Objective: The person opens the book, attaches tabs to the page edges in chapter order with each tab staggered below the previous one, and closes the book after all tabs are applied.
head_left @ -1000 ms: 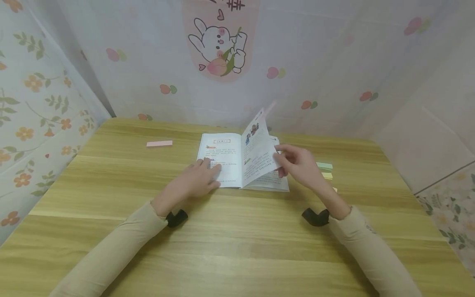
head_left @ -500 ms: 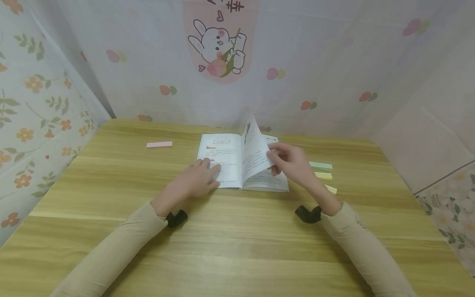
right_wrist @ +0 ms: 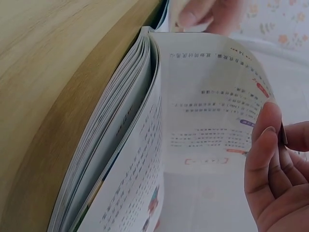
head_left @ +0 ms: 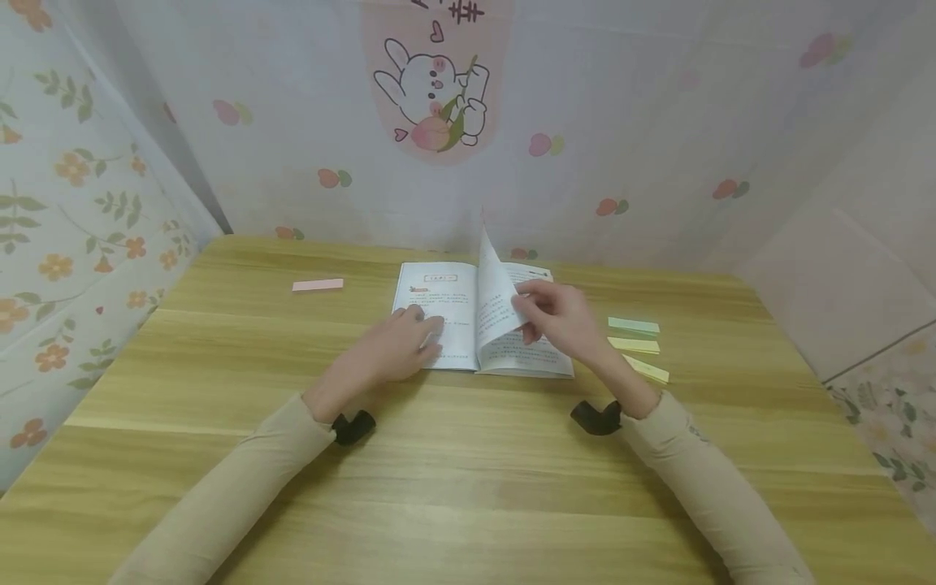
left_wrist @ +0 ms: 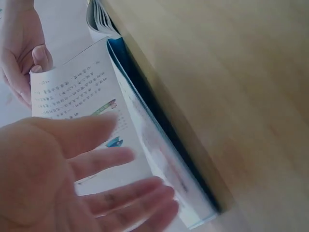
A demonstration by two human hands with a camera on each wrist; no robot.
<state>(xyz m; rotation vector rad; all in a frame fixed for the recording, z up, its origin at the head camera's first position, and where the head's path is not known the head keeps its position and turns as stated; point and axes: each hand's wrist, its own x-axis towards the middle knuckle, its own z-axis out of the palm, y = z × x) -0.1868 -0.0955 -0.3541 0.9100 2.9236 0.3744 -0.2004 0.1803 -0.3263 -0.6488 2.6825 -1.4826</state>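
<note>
Forearms (head_left: pixel 219 479) in beige sleeves (head_left: pixel 720 487) reach forward from both sides over a wood-grain table (head_left: pixel 453 487), angling inward toward an open paperback book (head_left: pixel 459 325) that lies between the two hands. The left hand (head_left: pixel 398 341), palm down, is over the lower outer part of the left-hand page, its fingers extended and slightly apart; whether every fingertip presses the paper cannot be told. The right hand (head_left: pixel 559 317) is above the right half of the book, thumb and fingers pinching the outer edge of a lifted page (head_left: pixel 496 301). That page stands up from the spine in a curve, its far corner pointing upward, with printed text showing below it on the right. The hands are apart, with the spine between them. A pink paper strip (head_left: pixel 318 285) lies beyond the left hand, well apart from the book; green (head_left: pixel 633 326) and yellow strips (head_left: pixel 634 345) lie beside the right wrist.
</note>
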